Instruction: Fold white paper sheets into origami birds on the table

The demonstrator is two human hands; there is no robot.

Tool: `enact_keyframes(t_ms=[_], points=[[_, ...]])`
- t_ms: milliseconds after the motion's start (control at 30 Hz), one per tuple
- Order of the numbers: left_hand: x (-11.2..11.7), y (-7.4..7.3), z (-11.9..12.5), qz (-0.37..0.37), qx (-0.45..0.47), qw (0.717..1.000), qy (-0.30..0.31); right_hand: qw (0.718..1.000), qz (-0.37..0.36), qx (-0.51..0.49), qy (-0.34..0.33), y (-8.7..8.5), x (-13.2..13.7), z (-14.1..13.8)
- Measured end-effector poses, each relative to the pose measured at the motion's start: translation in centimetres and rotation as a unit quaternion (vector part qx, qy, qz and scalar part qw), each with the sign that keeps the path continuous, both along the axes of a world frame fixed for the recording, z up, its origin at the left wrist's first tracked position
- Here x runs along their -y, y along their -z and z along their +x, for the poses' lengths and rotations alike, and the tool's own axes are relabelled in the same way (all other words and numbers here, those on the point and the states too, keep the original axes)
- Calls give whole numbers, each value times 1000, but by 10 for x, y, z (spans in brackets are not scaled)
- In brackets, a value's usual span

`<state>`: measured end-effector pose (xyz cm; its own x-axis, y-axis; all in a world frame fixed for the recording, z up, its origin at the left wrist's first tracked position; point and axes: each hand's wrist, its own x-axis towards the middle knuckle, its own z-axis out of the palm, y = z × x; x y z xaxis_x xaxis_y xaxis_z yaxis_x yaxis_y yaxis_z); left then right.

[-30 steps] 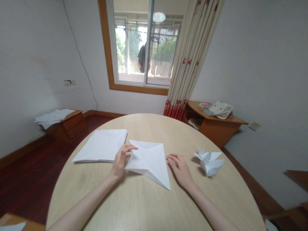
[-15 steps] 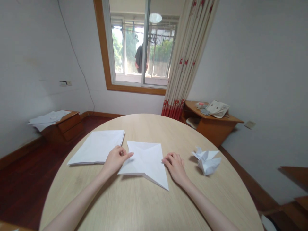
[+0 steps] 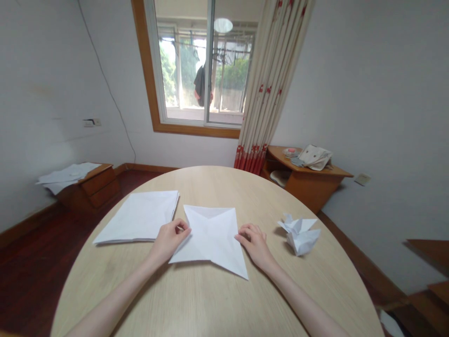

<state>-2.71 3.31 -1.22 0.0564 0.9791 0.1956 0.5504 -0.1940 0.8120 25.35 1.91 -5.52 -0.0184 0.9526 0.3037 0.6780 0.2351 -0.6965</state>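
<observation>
A creased white paper sheet (image 3: pixel 212 236) lies in the middle of the round wooden table (image 3: pixel 217 299), its sides buckled inward so it looks like a star. My left hand (image 3: pixel 169 239) pinches its left edge with curled fingers. My right hand (image 3: pixel 255 243) grips its right edge, fingers bent. A folded white paper figure (image 3: pixel 300 232) sits to the right of my right hand, apart from it.
A flat stack of white paper (image 3: pixel 138 216) lies left of the sheet. Beyond the table stand a low wooden cabinet with papers (image 3: pixel 79 180) at the left, a corner shelf with a bag (image 3: pixel 308 173) at the right, and a window with a curtain (image 3: pixel 270 84).
My left hand has drawn in from an open reach to a pinch on the sheet's left edge. The right hand has closed onto the right edge. The sheet has buckled inward.
</observation>
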Motion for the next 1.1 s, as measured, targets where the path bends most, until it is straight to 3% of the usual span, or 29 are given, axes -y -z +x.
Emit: enact_keyframes(t_ms=[300, 1100], points=[[0, 4, 3, -26, 17, 999, -4, 995, 38, -88, -11, -1, 0, 4], [-5, 29, 8, -1, 75, 997, -28, 965, 12, -260, 33, 2, -3, 4]])
